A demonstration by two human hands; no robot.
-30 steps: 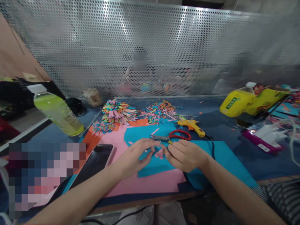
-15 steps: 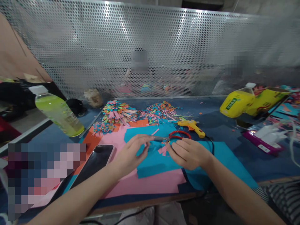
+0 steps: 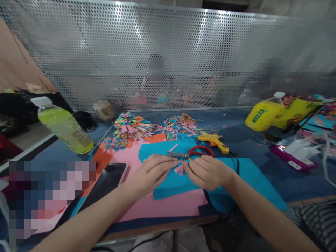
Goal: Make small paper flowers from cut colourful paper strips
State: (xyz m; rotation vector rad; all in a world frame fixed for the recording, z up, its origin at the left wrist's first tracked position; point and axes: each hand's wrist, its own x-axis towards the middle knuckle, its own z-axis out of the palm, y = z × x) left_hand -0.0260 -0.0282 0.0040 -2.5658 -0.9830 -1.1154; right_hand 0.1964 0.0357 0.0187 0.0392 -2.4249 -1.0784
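My left hand [image 3: 152,171] and my right hand [image 3: 206,172] meet over a blue paper sheet [image 3: 173,182], fingertips pinched together on a small fringed pink paper piece [image 3: 179,169]. A pink sheet [image 3: 170,206] lies under the blue one. Just beyond my fingers rest red-handled scissors [image 3: 195,152], and a yellow glue gun [image 3: 214,140] lies behind them with its black cord running to the right.
A phone [image 3: 106,182] lies face up at the left, a green drink bottle [image 3: 63,126] farther left. Heaps of coloured paper cuttings [image 3: 154,127] sit near a perforated metal screen [image 3: 168,56]. Yellow bottles [image 3: 265,113] and a tissue pack [image 3: 294,155] are at the right.
My left hand drew away from the pink piece half a second ago, then came back; both hands' fingertips now pinch it together again.
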